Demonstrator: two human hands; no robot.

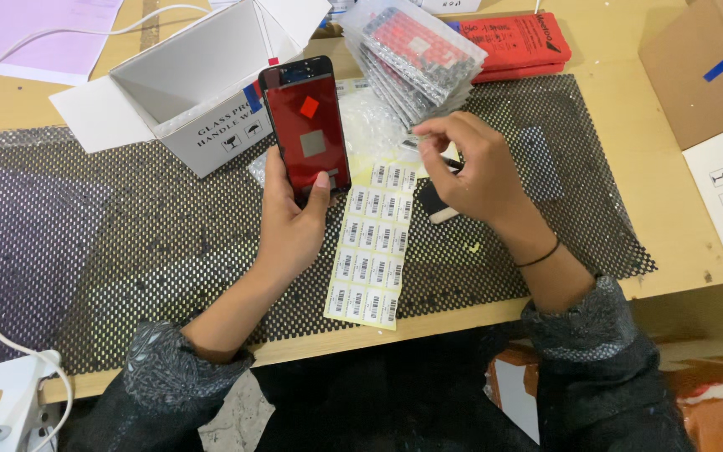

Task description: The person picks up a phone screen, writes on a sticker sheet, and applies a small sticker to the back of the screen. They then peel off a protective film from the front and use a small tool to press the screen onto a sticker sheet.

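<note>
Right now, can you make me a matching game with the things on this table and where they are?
Things:
1. phone screen panel
2. barcode sticker sheet
3. open white box
4. stack of bubble-wrapped screens

Places:
A. lying flat on the black mesh mat, between the two hands
B. at the top, leaning against red packages
C. held upright in the left hand
D. behind the left hand, flaps spread wide

Pairs: 1-C, 2-A, 3-D, 4-B

The right hand pinches something small above the sheet.
</note>
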